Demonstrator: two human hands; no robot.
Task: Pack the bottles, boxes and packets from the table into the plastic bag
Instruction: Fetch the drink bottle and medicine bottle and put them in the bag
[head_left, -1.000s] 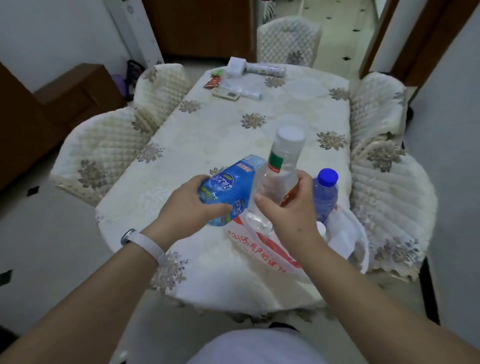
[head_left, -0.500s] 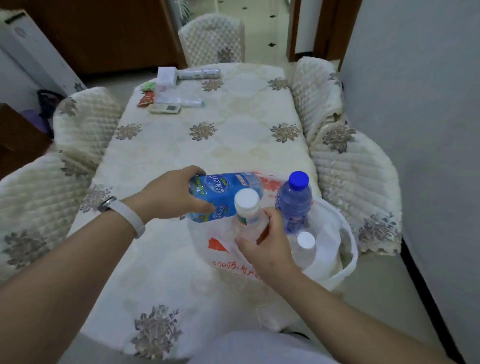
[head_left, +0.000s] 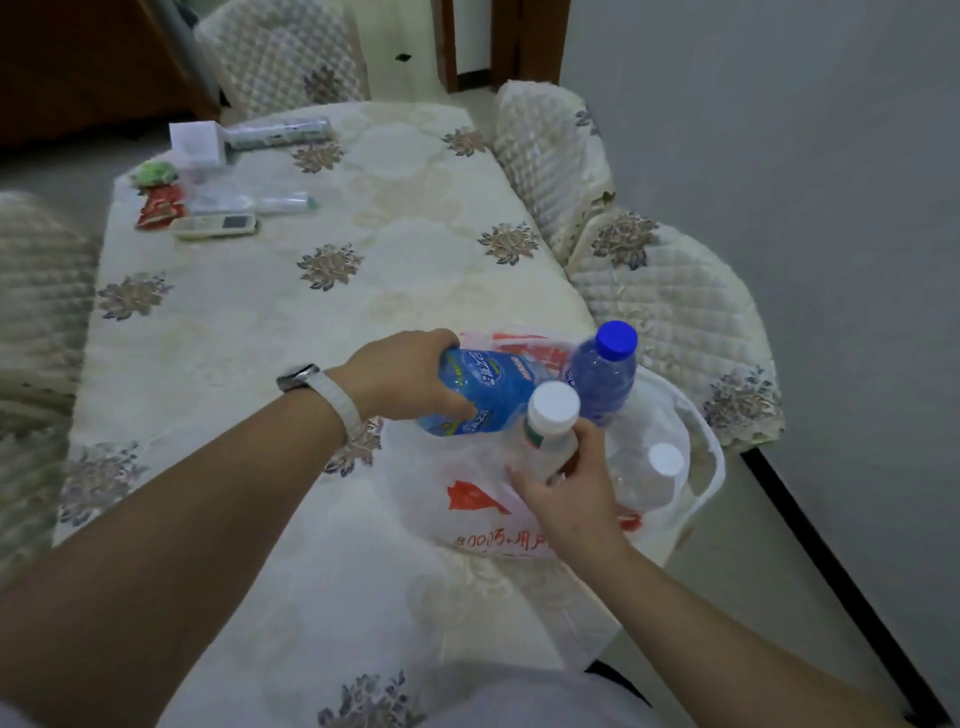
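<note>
The fingers (head_left: 523, 477) of my right hand (head_left: 569, 499) curl round the white-capped bottle (head_left: 551, 418), held upright at the mouth of the plastic bag (head_left: 462, 501). My left hand (head_left: 408, 376) grips the blue-labelled bottle (head_left: 485, 392), thumb beneath and fingers over the top. It lies almost flat across the bag's left rim, one end pointing into the opening.

A second ago the white-capped bottle stood high above the bag; it has since come down to the rim, and the blue-labelled one has swung in beside it until the two nearly touch. Whether either has passed fully inside I cannot tell, as the thin plastic hides their lower ends.

Already in the bag are a blue-capped bottle (head_left: 605, 371), standing upright, and a clear bottle (head_left: 652, 470) low at the right. The bag sits at the near right corner of the surface (head_left: 322, 322).

Well apart, at the far left end, a white box (head_left: 196, 143), a long packet (head_left: 280, 131), a green packet (head_left: 154, 174), a red packet (head_left: 158, 208) and a remote control (head_left: 218, 226) wait. By my reckoning the bottles are almost done; the boxes and packets remain.
</note>
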